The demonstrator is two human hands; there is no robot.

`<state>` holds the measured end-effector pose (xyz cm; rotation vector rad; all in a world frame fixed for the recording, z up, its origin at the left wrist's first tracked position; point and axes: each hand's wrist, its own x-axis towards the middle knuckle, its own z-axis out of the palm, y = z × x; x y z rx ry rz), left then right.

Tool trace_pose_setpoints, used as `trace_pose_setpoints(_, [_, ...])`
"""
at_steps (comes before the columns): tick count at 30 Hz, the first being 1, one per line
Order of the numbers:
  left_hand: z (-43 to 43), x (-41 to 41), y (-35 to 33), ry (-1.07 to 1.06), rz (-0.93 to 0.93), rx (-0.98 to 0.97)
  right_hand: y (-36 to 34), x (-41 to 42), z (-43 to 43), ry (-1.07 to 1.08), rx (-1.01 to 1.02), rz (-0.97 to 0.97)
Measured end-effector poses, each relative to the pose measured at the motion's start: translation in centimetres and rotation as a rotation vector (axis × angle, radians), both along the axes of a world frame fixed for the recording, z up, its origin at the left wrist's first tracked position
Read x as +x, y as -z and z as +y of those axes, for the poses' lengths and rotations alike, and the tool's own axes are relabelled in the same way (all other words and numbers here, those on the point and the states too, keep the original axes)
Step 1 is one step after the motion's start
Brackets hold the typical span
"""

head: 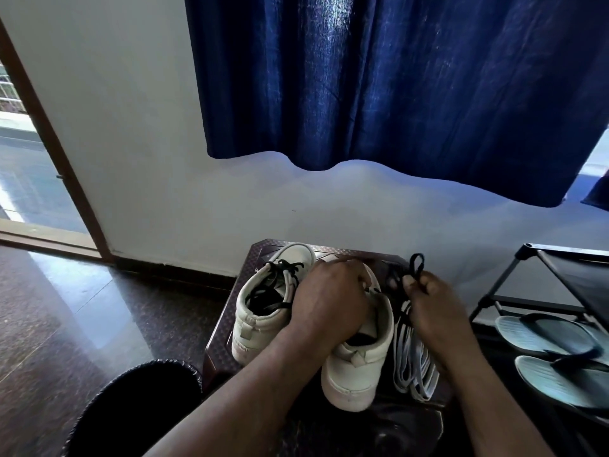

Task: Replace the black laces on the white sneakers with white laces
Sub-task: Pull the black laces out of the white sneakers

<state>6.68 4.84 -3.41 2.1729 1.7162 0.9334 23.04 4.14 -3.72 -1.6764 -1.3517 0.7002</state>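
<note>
Two white sneakers stand side by side on a small dark stool (260, 249), heels toward me. The left sneaker (263, 311) still carries loosened black laces across its opening. My left hand (329, 301) lies over the top of the right sneaker (359, 361), fingers curled around its tongue area. My right hand (428, 305) pinches a black lace (416, 263) and holds it up in a loop just right of that shoe. A bundle of white laces (412, 364) lies on the stool under my right wrist.
A black shoe rack (560, 268) stands at the right with pale blue flip-flops (547, 334) on its lower shelf. A dark round bin (131, 407) sits at the lower left. A white wall and blue curtain (395, 77) are close behind the stool.
</note>
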Motion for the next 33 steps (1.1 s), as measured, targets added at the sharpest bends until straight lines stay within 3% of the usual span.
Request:
trace_pose_setpoints(3, [0.0, 0.0, -0.1, -0.019, -0.003, -0.024, -0.2, 0.1, -0.4, -0.092, -0.063, -0.244])
trace_pose_setpoints(7, [0.0, 0.0, -0.1, -0.027, 0.032, -0.034, -0.3, 0.1, -0.6, -0.11, -0.018, -0.311])
trace_pose_setpoints(13, [-0.2, 0.2, -0.1, -0.064, 0.056, -0.045, -0.5, 0.7, -0.2, -0.19, -0.121, -0.501])
trace_pose_setpoints(16, [-0.4, 0.0, -0.4, -0.078, 0.055, -0.053, -1.2, 0.7, -0.3, -0.182, 0.048, -0.249])
trace_pose_setpoints(20, [-0.5, -0.1, -0.7, -0.065, 0.061, -0.066, -1.5, 0.2, -0.8, -0.118, 0.246, 0.381])
trace_pose_setpoints(23, [-0.4, -0.2, -0.5, -0.07, 0.063, -0.073, -1.5, 0.0, -1.0, -0.184, 0.232, 0.809])
trace_pose_setpoints(25, [-0.5, -0.1, -0.6, -0.074, 0.057, -0.082, -1.3, -0.4, -0.9, -0.15, 0.194, 0.889])
trace_pose_setpoints(26, [-0.6, 0.0, -0.7, -0.075, 0.053, -0.089, -1.0, -0.5, -0.7, -0.075, 0.186, 0.769])
trace_pose_setpoints(29, [-0.9, 0.1, -1.0, -0.073, 0.028, -0.09, 0.0, -0.5, -0.1, 0.125, 0.146, 0.111])
trace_pose_setpoints(33, [-0.8, 0.0, -0.9, -0.079, 0.037, -0.084, 0.5, -0.6, -0.6, 0.011, 0.033, -0.265])
